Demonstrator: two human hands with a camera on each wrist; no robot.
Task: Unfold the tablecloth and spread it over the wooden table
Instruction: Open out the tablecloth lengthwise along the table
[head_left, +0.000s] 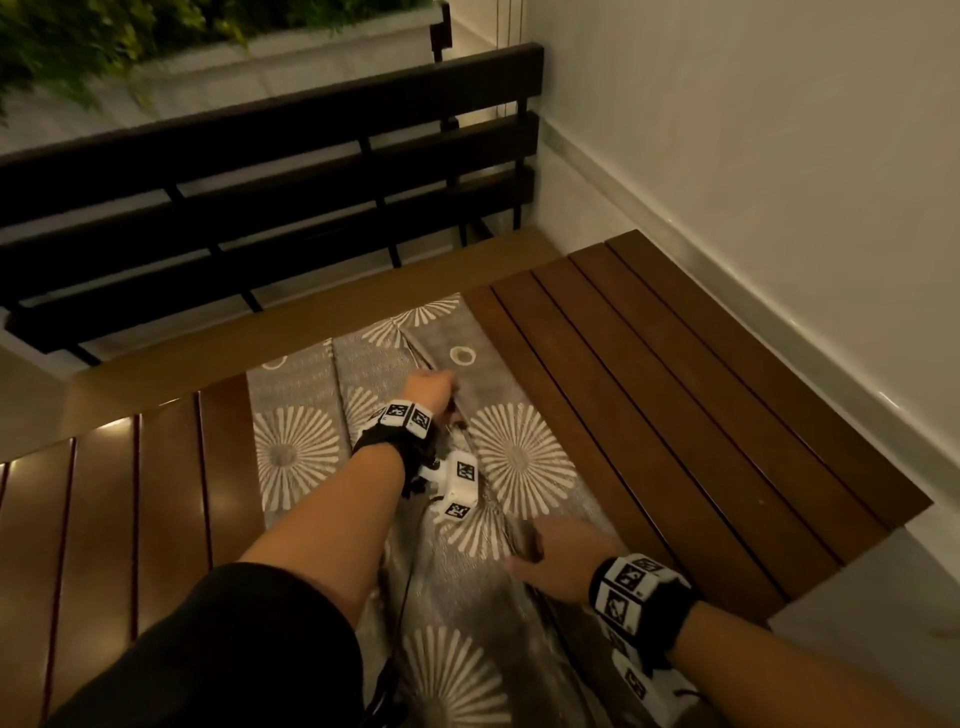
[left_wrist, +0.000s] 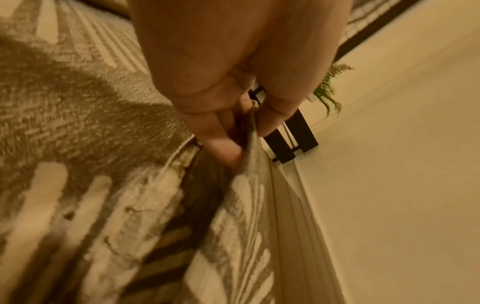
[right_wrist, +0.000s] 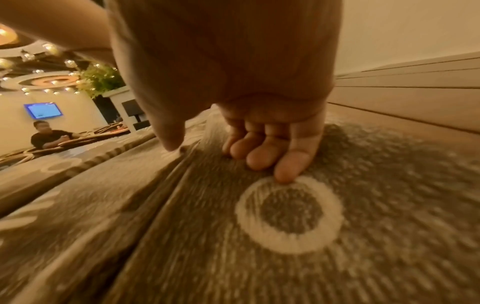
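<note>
A grey tablecloth (head_left: 296, 452) with white sunburst and ring prints lies as a long folded strip down the middle of the wooden slatted table (head_left: 675, 389). My left hand (head_left: 434, 387) reaches to the far part of the strip. In the left wrist view the left hand (left_wrist: 249, 135) pinches a raised fold edge of the tablecloth (left_wrist: 78, 123) between thumb and fingers. My right hand (head_left: 545, 558) is nearer to me, beside the same central fold. Its fingertips (right_wrist: 283, 174) rest on the tablecloth (right_wrist: 285, 216) by a white ring, and the thumb is spread apart from them.
Bare table slats (right_wrist: 415, 102) show on both sides of the strip. A dark slatted bench (head_left: 260, 182) stands past the far table edge. A white wall (head_left: 779, 156) runs along the right. Plants (head_left: 104, 31) are at top left. A person (right_wrist: 49, 135) sits at another table.
</note>
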